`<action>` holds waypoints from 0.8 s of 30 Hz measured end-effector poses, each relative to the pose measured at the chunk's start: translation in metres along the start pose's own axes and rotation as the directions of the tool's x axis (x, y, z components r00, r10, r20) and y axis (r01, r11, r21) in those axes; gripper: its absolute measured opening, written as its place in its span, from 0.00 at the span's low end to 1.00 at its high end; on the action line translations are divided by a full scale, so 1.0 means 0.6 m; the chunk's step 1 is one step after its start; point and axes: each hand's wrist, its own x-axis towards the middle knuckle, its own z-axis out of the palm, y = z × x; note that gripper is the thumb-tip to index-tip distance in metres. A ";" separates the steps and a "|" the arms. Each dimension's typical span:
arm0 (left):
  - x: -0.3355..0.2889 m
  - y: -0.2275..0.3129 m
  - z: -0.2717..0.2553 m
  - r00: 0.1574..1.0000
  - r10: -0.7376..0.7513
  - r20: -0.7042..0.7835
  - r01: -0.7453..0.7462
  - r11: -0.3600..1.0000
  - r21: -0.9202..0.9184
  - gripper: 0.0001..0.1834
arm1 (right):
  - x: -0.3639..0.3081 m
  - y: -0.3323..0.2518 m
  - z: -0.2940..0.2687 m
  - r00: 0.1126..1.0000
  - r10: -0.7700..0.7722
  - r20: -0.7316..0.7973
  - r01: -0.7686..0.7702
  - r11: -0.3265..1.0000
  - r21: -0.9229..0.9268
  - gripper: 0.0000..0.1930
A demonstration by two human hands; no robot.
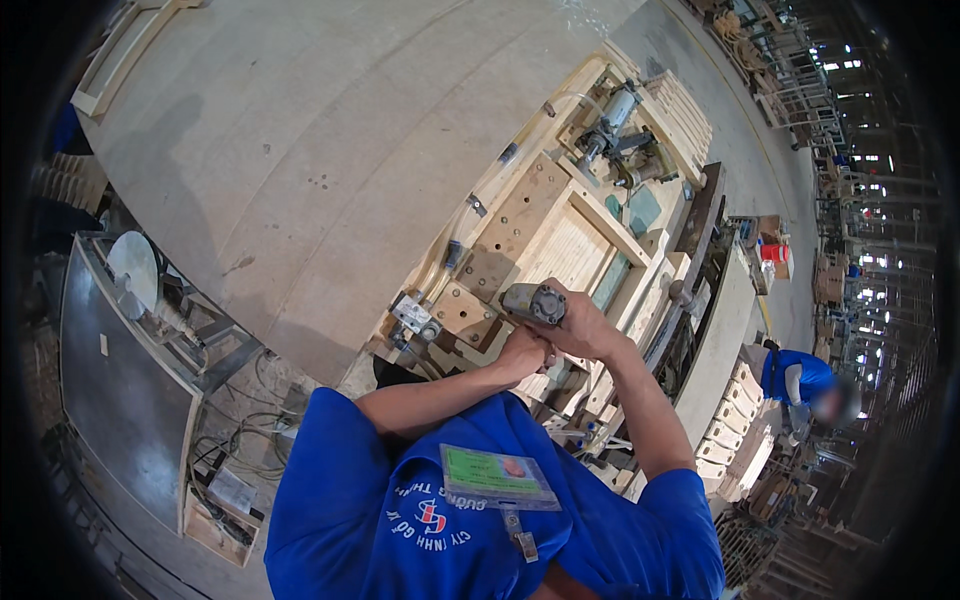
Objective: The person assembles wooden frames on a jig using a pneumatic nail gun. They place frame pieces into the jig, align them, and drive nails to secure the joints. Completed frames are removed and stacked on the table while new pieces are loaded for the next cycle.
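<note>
My right hand (578, 322) is wrapped round a grey, pistol-shaped power tool (533, 303), its round metal end turned up toward me. Just below and to the left, my left hand (526, 353) is closed with its fingers curled in, close against the right hand. What those left fingers hold, if anything, is hidden. Both hands are above the near end of a wooden work jig (520, 215). A pale slatted wooden frame (572, 243) lies in this jig, beyond the tool. Where the tool's working tip sits cannot be seen.
A pneumatic cylinder (612, 118) is mounted at the jig's far end, and a metal clamp block (412, 313) at its near left corner. On the left stands a dark-topped table (125, 375), with hoses (262, 425) on the floor beside it. A person in blue (800, 378) bends at right.
</note>
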 end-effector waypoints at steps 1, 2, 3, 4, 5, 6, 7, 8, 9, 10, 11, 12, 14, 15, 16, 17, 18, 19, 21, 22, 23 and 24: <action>0.000 -0.002 0.000 1.000 0.015 0.004 -0.015 1.000 -0.010 0.09 | 0.000 -0.001 -0.002 1.000 0.021 0.009 -0.021 1.000 -0.001 0.21; 0.000 -0.004 0.000 1.000 0.014 0.010 -0.013 1.000 -0.008 0.10 | -0.002 -0.003 0.000 1.000 0.027 0.007 -0.027 1.000 0.010 0.20; 0.000 -0.006 -0.001 1.000 0.012 0.018 -0.012 1.000 -0.004 0.10 | -0.003 -0.005 0.002 0.999 0.034 0.005 -0.034 0.999 0.022 0.20; 0.001 -0.008 -0.005 1.000 0.016 0.021 -0.016 1.000 -0.001 0.10 | -0.002 -0.007 0.003 0.999 0.034 0.005 -0.034 0.999 0.031 0.20; 0.003 -0.009 -0.008 1.000 0.011 0.026 -0.013 0.996 0.093 0.10 | -0.006 -0.010 0.003 0.999 0.038 -0.027 -0.038 0.999 0.009 0.20; 0.003 -0.011 -0.009 1.000 0.005 0.031 -0.011 0.982 0.187 0.11 | -0.016 -0.013 0.006 0.997 0.044 -0.061 -0.044 0.999 -0.012 0.20; 0.003 -0.011 -0.013 0.999 0.000 0.033 -0.010 0.960 0.278 0.11 | -0.025 -0.016 0.011 0.995 0.046 -0.092 -0.049 0.998 -0.033 0.20; -0.009 0.001 -0.014 0.998 0.038 0.053 -0.057 0.899 0.435 0.12 | -0.040 -0.027 0.010 0.985 0.093 -0.148 -0.086 0.995 0.050 0.20; -0.026 0.011 -0.015 0.994 0.071 0.079 -0.103 0.810 0.578 0.13 | -0.059 -0.015 0.014 0.968 0.127 -0.215 -0.108 0.989 0.099 0.20; -0.052 0.028 -0.013 0.989 0.095 0.112 -0.146 0.694 0.705 0.15 | -0.088 0.005 0.016 0.945 0.167 -0.281 -0.128 0.980 0.153 0.20; -0.076 0.045 -0.013 0.971 0.183 0.154 -0.237 0.638 0.733 0.14 | -0.119 0.008 0.016 0.913 0.251 -0.322 -0.174 0.952 0.250 0.19; -0.102 0.064 -0.012 0.943 0.263 0.203 -0.322 0.568 0.758 0.14 | -0.149 0.012 0.016 0.872 0.332 -0.359 -0.204 0.914 0.351 0.19; -0.151 0.109 -0.012 0.805 0.535 0.257 -0.511 0.403 0.759 0.12 | -0.218 -0.013 -0.001 0.777 0.475 -0.413 -0.254 0.837 0.486 0.18; -0.173 0.136 -0.013 0.662 0.702 0.265 -0.604 0.290 0.742 0.10 | -0.256 -0.009 -0.008 0.721 0.507 -0.472 -0.255 0.828 0.499 0.17; -0.194 0.168 -0.020 0.593 0.764 0.256 -0.608 0.216 0.764 0.11 | -0.299 0.002 -0.014 0.642 0.585 -0.496 -0.327 0.794 0.513 0.16; -0.210 0.199 -0.032 0.517 0.818 0.252 -0.605 0.140 0.784 0.12 | -0.341 0.022 -0.017 0.555 0.656 -0.512 -0.394 0.749 0.533 0.15; -0.220 0.225 -0.049 0.487 0.846 0.216 -0.569 0.119 0.814 0.12 | -0.382 0.051 -0.011 0.479 0.657 -0.582 -0.381 0.753 0.537 0.15; -0.226 0.245 -0.065 0.451 0.873 0.185 -0.533 0.097 0.840 0.11 | -0.419 0.076 -0.004 0.396 0.654 -0.645 -0.370 0.756 0.539 0.15; -0.221 0.252 -0.096 0.594 0.805 -0.018 -0.460 0.358 0.812 0.11 | -0.472 0.119 -0.007 0.209 0.726 -0.656 -0.523 0.649 0.552 0.18; -0.205 0.233 -0.111 0.673 0.740 -0.020 -0.464 0.442 0.768 0.12 | -0.499 0.170 0.000 0.193 0.617 -0.763 -0.486 0.735 0.472 0.19; -0.189 0.200 -0.131 0.744 0.668 -0.025 -0.446 0.523 0.726 0.13 | -0.515 0.209 0.004 0.200 0.504 -0.840 -0.497 0.791 0.356 0.21; -0.183 0.176 -0.140 0.814 0.580 -0.022 -0.413 0.606 0.680 0.14 | -0.534 0.247 0.012 0.196 0.389 -0.900 -0.520 0.819 0.241 0.23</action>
